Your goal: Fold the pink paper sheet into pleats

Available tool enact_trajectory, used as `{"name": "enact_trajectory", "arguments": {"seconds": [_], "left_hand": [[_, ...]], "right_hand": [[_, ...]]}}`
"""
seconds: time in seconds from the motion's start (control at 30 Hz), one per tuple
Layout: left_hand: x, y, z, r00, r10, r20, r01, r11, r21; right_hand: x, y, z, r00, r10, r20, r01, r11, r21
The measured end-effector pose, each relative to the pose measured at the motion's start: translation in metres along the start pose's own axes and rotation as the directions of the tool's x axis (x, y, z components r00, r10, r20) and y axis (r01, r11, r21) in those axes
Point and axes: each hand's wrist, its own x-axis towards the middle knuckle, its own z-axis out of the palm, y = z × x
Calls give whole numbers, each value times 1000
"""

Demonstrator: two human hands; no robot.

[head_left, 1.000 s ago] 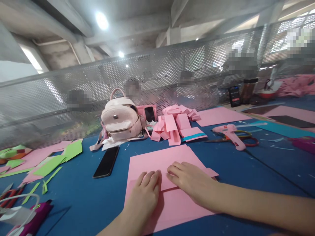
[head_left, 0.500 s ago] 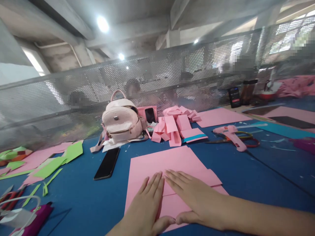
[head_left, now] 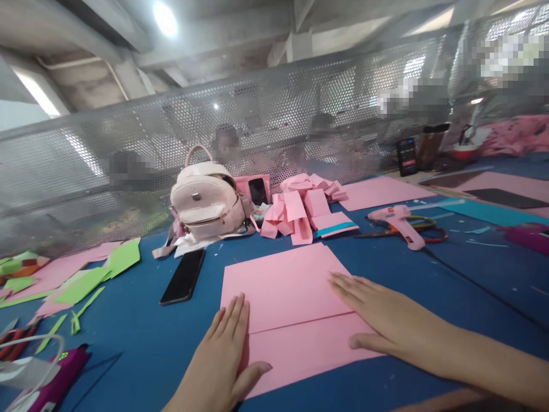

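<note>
We're resting left hand point(head_left: 217, 356) and right hand point(head_left: 386, 318) flat on pink paper point(head_left: 291, 292), thumbs splayed, possibly risking skewed layers if pushing unevenly.

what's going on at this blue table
A person's left hand and right hand lie spread on pink paper, one toward each side. A straight line, a fold or an overlapping edge, crosses it between them. A dark phone and a pink glue gun lie farther back, untouched.
</note>
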Motion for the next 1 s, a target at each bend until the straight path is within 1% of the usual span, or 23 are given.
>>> {"name": "enact_trajectory", "arguments": {"seconds": [0.07, 0.13, 0.27, 0.37, 0.47, 0.6, 0.67, 0.73, 0.8, 0.87, 0.93, 1.0], "left_hand": [[-6, -4, 3, 999, -28, -41, 30, 998, 50], [-9, -7, 4, 997, -51, -59, 57, 994, 98], [-11, -9, 1, 996, -72, -52, 80, 979, 185], [-14, -9, 0, 995, -87, -48, 96, 967, 234], [-19, -10, 3, 994, -96, -59, 109, 956, 271], [-22, -8, 10, 988, -121, -99, 144, 952, 270], [-16, -4, 12, 985, -136, -108, 160, 952, 260], [-5, 3, 10, 989, -119, -91, 139, 959, 249], [9, 12, 6, 996, -75, -50, 84, 969, 230], [25, 21, 0, 998, -66, -17, 68, 974, 215], [38, 29, -6, 999, -52, -6, 52, 979, 195], [47, 33, -10, 1000, -21, -13, 23, 989, 149]], "right_hand": [[-7, 8, -3, 999, 8, -37, -10, 998, -56], [-12, 15, -3, 997, 19, -78, -27, 994, -103], [-18, 23, -3, 988, 87, -124, -109, 977, -181], [-21, 26, -3, 986, 117, -117, -142, 963, -230], [-24, 30, -3, 987, 112, -119, -138, 959, -247], [-23, 31, 1, 983, 59, -174, -104, 959, -263], [-16, 23, 2, 983, 11, -185, -62, 960, -273], [-3, 7, 2, 985, -51, -162, 11, 971, -239], [13, -15, 0, 993, -92, -77, 81, 988, -135], [29, -38, -4, 993, -117, 30, 118, 993, -26], [44, -55, -10, 986, -123, 110, 121, 992, 20], [53, -63, -13, 976, -149, 161, 143, 988, 48]]}}
